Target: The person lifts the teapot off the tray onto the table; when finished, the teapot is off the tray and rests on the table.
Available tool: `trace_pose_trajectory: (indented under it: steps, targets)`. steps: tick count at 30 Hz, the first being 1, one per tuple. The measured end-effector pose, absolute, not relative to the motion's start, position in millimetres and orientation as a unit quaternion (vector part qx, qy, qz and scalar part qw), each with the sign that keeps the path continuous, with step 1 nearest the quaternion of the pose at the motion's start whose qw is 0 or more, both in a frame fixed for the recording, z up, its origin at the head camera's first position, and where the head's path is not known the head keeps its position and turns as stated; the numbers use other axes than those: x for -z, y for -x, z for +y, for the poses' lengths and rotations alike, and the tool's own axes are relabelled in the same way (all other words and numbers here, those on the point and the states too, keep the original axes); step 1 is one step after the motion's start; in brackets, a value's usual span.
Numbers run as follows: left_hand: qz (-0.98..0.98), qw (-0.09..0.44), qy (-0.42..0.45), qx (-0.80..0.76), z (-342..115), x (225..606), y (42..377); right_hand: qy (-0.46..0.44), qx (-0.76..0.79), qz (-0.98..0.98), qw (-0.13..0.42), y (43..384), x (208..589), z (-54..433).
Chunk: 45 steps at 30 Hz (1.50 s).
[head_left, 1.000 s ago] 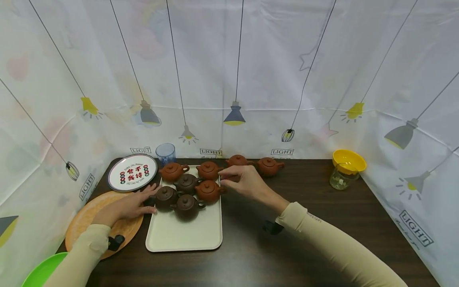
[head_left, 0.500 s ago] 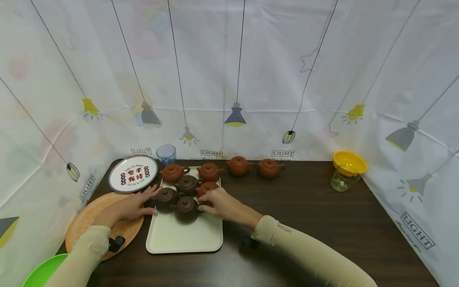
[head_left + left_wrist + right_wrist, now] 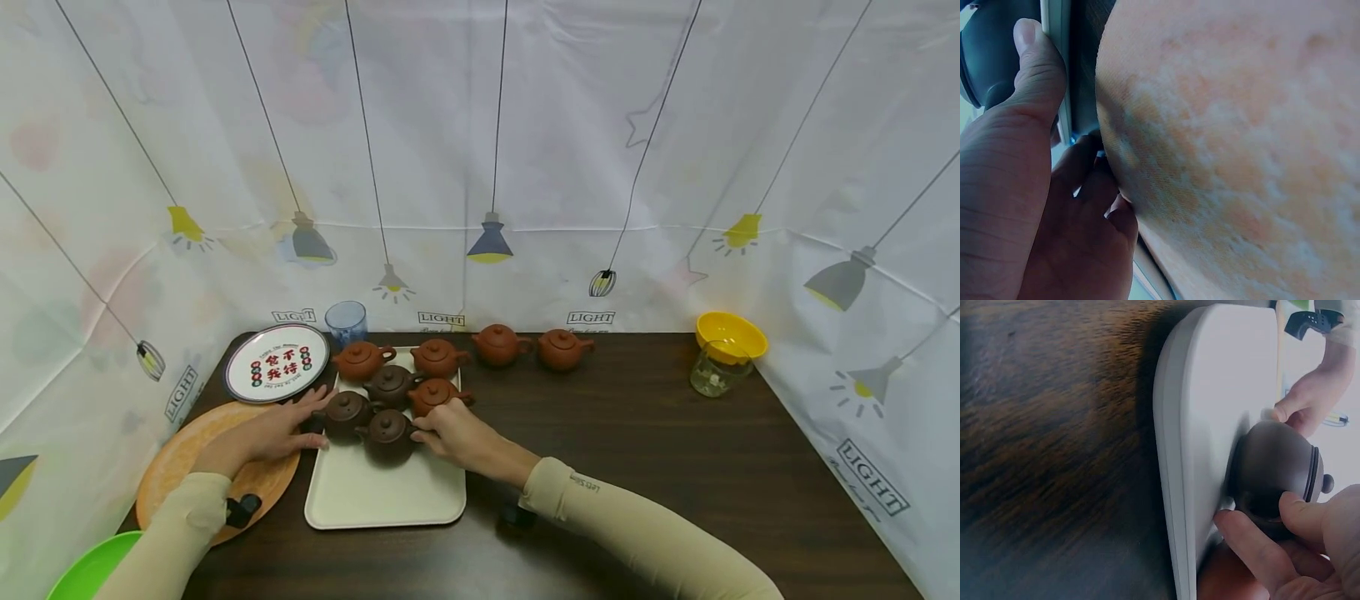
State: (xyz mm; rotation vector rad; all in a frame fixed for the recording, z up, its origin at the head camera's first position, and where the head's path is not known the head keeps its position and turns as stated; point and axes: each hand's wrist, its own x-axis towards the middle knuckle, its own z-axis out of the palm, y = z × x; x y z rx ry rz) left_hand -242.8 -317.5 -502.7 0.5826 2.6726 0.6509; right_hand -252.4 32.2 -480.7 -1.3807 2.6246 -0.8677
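Observation:
On a cream tray [image 3: 386,500] stand several small clay teapots, some reddish, some dark brown. My right hand [image 3: 465,439] pinches the handle of the front dark brown teapot [image 3: 387,440] between thumb and index finger; the right wrist view shows that teapot [image 3: 1275,462] upright on the tray. A reddish teapot [image 3: 430,394] is just behind this hand, partly covered by it. My left hand [image 3: 262,435] lies at the tray's left edge with fingers extended, its thumb over the rim beside another dark teapot [image 3: 347,410].
Two more reddish teapots [image 3: 498,345] stand on the dark table behind the tray. At left are a round orange mat [image 3: 176,467], a white plate [image 3: 258,346], a blue glass [image 3: 346,321] and a green dish [image 3: 93,562]. A yellow bowl [image 3: 731,333] and clear glass [image 3: 712,377] sit far right.
From the tray's right edge by the reddish teapots, my right hand has come forward and left to the front dark teapot's handle. The left hand has stayed in place.

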Motion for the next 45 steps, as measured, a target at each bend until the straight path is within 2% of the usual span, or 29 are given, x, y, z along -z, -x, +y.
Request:
trace_pose_trajectory:
  steps: [9,16,27,34,39,45]
  targets:
    - [0.937,0.168,-0.202,-0.231,-316,501,242,0.440,0.284,0.852,0.008,253,476,32]
    - [0.936,0.175,-0.195,-0.236,-315,500,242,0.453,0.302,0.838,-0.039,250,457,54]
    - [0.935,0.165,-0.200,-0.240,-315,500,240,0.387,0.354,0.837,-0.158,271,429,136]
    - [0.938,0.157,-0.198,-0.238,-315,500,240,0.311,0.307,0.873,-0.217,297,419,211]
    - [0.937,0.161,-0.196,-0.241,-315,498,240,0.265,0.280,0.896,-0.219,314,423,267]
    - [0.934,0.167,-0.194,-0.248,-314,499,238,0.160,0.257,0.942,-0.145,332,439,330]
